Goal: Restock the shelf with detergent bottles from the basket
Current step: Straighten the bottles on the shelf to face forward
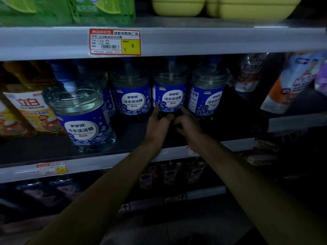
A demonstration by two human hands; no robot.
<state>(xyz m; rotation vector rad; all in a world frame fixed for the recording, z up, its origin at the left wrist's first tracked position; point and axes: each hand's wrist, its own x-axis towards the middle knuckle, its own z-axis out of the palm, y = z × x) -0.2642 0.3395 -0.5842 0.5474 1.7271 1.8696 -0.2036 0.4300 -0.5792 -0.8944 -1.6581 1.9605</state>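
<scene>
Nearest the camera, both bare forearms extend over the grey metal shelf lip (85,167); the basket is not in view. At the front left of the dark shelf deck stands a clear blue-labelled front jug (83,119), well forward of the row. Further in, the left hand (159,119) and right hand (185,123) meet at the base of the clear plastic detergent bottle (169,96) with a blue floral label, which stands upright in the middle of the back row. The left thumb lies against the label's lower left edge and a right finger against its lower right edge. The remaining fingers curl low across the base, so both hands clasp the bottle from either side. The step appears to be seating this bottle. It should be slid on its base rather than tilted, with the label kept frontward and in line with the left neighbour bottle (131,96) and right neighbour bottle (207,98). Above hangs a red-and-yellow price tag (115,42).
</scene>
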